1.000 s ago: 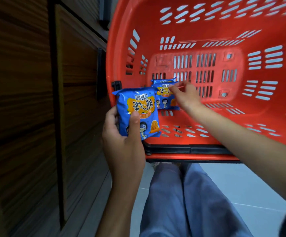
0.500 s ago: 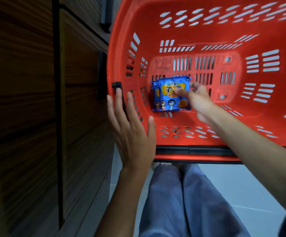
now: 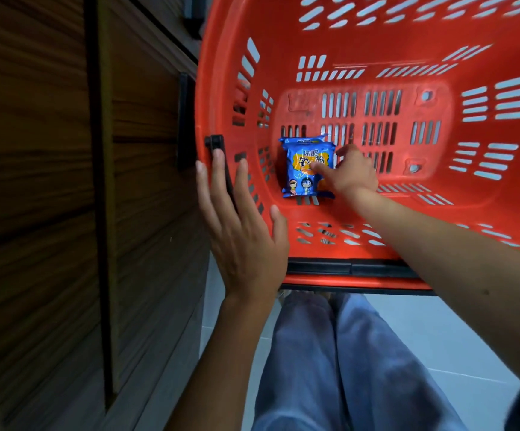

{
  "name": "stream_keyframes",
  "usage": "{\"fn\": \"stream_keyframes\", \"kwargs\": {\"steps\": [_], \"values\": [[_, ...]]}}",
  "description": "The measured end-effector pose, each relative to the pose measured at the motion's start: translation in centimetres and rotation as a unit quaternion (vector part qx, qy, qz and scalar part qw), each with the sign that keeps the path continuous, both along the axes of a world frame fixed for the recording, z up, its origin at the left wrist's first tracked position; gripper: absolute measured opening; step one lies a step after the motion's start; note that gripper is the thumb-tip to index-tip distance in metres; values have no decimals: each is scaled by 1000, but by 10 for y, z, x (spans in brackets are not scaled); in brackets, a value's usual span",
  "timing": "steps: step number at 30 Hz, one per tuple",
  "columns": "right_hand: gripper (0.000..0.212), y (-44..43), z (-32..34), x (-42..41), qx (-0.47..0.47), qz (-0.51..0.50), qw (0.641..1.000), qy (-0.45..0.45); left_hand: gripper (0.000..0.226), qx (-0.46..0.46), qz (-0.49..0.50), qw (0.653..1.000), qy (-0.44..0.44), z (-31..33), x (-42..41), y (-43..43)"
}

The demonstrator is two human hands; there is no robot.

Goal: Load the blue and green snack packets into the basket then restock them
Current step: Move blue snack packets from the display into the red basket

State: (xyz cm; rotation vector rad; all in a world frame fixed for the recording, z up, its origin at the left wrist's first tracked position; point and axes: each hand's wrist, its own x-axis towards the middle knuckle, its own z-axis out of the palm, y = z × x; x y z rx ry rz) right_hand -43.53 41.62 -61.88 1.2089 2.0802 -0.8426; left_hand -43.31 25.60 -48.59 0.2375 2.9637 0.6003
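Observation:
A red plastic basket (image 3: 376,35) with slotted walls fills the upper right. On its floor near the left wall lies a blue snack packet (image 3: 300,172) with orange lettering, stacked on a second blue packet (image 3: 299,140) of which only the top edge shows. My right hand (image 3: 353,177) reaches into the basket, thumb on the top packet's face and fingers curled at its right edge. My left hand (image 3: 240,241) is flat and spread over the basket's near left rim, holding nothing. No green packet is in sight.
A dark wooden cabinet (image 3: 50,181) runs along the left, close to the basket. The basket's black handle pivot (image 3: 216,144) sits by my left fingertips. My legs in blue trousers (image 3: 345,368) and pale floor tiles (image 3: 454,337) are below.
My left hand gave up the blue packet it held and now hovers spread at the rim. My right hand has set that packet on top of the other on the basket floor.

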Motion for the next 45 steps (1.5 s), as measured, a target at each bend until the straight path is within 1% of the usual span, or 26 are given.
{"fn": "stream_keyframes", "kwargs": {"steps": [4,7,11,14,16,20,23,26,28,30,33,36,38,40,42,45], "values": [[56,2,26,3,2,35,999,-3,60,1,-9,999,-35,15,-3,0],[49,3,74,8,-20,65,997,26,56,10,-12,995,-102,44,-12,-4],[50,3,180,16,-52,114,989,77,47,8,-26,973,-230,104,-27,-8],[54,2,276,28,-55,153,980,118,43,12,-34,953,-302,169,-30,-11],[55,1,341,39,-52,162,975,141,44,26,-38,949,-311,219,-24,-16],[55,-7,454,78,-51,133,968,206,43,49,-32,953,-296,315,7,-35],[56,-16,511,116,-74,123,962,233,43,72,-26,951,-300,373,40,-55],[56,-24,548,154,-99,104,962,233,42,80,-6,953,-292,414,74,-75],[54,-28,565,175,-118,104,958,239,42,87,22,952,-293,433,98,-85],[51,-25,577,190,-141,135,950,243,42,111,65,948,-292,446,122,-91],[47,-14,589,202,-162,207,937,228,42,148,138,942,-269,463,164,-96],[45,-14,601,212,-169,302,917,196,39,197,223,919,-259,478,214,-106],[46,-28,608,215,-188,356,898,176,37,222,288,898,-249,484,247,-117],[47,-52,613,213,-205,414,871,167,35,244,363,872,-222,488,280,-129],[46,-83,618,210,-218,481,833,164,32,263,441,837,-187,491,313,-142],[45,-137,624,208,-233,570,770,165,30,307,535,775,-139,492,358,-162]]}}
